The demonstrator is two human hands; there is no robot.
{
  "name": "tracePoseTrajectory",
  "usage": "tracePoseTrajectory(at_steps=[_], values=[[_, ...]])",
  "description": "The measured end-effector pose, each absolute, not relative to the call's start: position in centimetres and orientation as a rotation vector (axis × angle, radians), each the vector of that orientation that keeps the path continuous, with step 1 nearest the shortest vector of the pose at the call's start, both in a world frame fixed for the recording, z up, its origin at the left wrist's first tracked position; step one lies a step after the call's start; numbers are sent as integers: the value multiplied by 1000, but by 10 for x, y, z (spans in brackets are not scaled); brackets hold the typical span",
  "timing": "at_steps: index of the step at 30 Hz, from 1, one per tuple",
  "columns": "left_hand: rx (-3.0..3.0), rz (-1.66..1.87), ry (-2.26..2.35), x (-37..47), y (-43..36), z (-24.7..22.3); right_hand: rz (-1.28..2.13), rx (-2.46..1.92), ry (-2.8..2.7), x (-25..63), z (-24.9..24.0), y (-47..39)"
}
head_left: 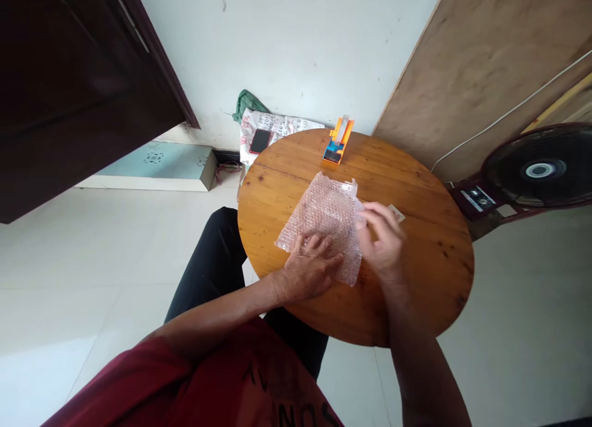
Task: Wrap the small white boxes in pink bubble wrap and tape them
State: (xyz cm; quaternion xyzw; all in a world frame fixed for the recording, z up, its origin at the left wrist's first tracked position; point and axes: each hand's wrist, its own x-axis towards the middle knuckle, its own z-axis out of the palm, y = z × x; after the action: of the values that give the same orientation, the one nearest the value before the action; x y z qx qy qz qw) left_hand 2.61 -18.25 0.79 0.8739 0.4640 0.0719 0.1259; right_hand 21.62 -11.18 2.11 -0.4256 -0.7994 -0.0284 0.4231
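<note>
A pinkish, clear sheet of bubble wrap (326, 208) lies on the round wooden table (425, 273). My left hand (312, 268) rests flat on its near part, fingers spread and pressing it down. At the sheet's right edge, my right hand (382, 237) is closed in a pinch on the bubble wrap, slightly blurred. Beyond the sheet stands an orange and blue tape dispenser (339, 142). A small pale card (396, 213) lies just right of my right hand, partly behind it.
A dark phone-like object (260, 141) sits on a printed white bag (289, 124) behind the table, with a green bag (250, 103) beside it. To the right is a black fan (539, 168). A long flat box (157, 165) lies on the floor at left.
</note>
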Motion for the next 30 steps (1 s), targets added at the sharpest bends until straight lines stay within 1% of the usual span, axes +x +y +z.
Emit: tracePoseTrajectory(at_steps=[2,5,8,10,15,20,22,25,30], values=[[2527,190,1345,26,-181,10,28,-997,-2295,197,15,-116],[2519,194,1321,26,-180,12,65,-1176,-2513,189,4,-111],[2519,222,1306,23,-181,10,13,-1427,-2498,201,-6,-98],[2525,238,1282,17,-181,9,-9,-1515,-2474,210,-10,-92],[2559,260,1070,-5,-174,19,-15,-1567,-2468,214,-12,-91],[2556,379,1248,5,-149,32,-48,-1569,-2448,213,-14,-94],[2607,398,1252,16,-137,28,-58,-1590,-2436,214,-17,-94],[2606,328,1353,21,-123,11,-51,-1644,-2398,215,-22,-93],[2613,290,1259,-11,-113,-20,-14,-1653,-2394,215,-26,-91]])
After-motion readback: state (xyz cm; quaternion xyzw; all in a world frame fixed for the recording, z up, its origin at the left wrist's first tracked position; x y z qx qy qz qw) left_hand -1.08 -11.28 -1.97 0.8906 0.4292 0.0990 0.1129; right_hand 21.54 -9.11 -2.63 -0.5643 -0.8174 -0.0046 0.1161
